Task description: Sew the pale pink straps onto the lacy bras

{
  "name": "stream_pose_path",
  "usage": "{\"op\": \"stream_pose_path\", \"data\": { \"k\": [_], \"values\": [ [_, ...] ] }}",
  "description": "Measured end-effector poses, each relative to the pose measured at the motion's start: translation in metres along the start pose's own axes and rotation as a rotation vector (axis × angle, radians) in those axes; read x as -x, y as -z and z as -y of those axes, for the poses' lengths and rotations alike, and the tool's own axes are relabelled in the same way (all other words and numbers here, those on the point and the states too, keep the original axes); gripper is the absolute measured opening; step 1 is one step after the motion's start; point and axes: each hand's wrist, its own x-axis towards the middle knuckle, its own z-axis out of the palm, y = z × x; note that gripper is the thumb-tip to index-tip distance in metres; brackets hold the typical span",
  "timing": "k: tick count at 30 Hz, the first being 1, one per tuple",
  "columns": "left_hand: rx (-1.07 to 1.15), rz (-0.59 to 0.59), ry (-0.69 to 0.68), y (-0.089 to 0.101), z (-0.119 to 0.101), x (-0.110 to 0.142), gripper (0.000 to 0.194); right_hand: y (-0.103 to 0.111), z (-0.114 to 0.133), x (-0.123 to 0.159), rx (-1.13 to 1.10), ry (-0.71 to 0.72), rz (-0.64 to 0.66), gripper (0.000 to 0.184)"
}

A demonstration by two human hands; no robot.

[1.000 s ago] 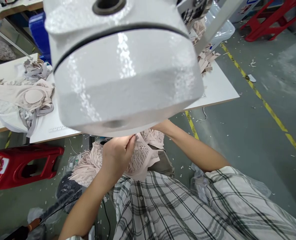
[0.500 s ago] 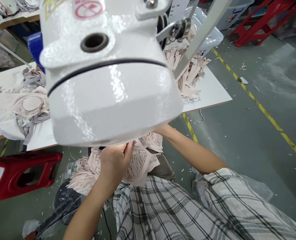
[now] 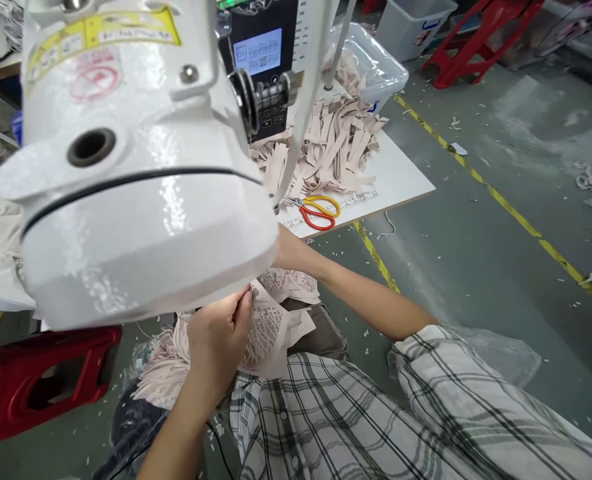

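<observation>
A white sewing machine head (image 3: 146,247) fills the upper left of the view and covers the place where my hands meet. My left hand (image 3: 219,337) is closed, thumb against fingers, on the top edge of a pale pink lace bra (image 3: 266,333). The bra's cups hang down over my lap. From the right, my right hand (image 3: 289,250) reaches behind the machine head; its fingers are hidden. More pale pink lace pieces (image 3: 163,373) hang in a bunch left of my left wrist.
Scissors (image 3: 319,212) with red and yellow handles lie on the white table (image 3: 401,177), beside a heap of pale pink straps (image 3: 331,147). Behind are a control screen (image 3: 259,53) and a clear plastic bin (image 3: 371,63). A red stool (image 3: 51,373) stands at left.
My view has shifted right, so the machine head sits further left. The scissors and control screen have come into sight. My left hand keeps its hold on the bra.
</observation>
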Motion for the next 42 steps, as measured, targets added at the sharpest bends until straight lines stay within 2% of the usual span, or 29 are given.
{"op": "stream_pose_path", "data": {
  "k": [7,20,33,42],
  "values": [
    [0.034,-0.039,-0.002,0.001,0.001,0.005,0.022,-0.005,-0.011,0.003,0.007,0.102,-0.056,0.007],
    [0.116,-0.141,0.088,0.000,0.011,0.014,0.021,-0.011,-0.003,0.006,-0.004,0.075,-0.072,0.004],
    [0.125,-0.199,0.120,0.000,0.020,0.016,0.020,-0.014,0.002,0.007,-0.041,0.037,-0.102,0.015],
    [0.146,-0.208,0.135,0.001,0.024,0.019,0.018,-0.017,-0.005,0.006,-0.047,0.029,-0.096,0.008]
  ]
}}
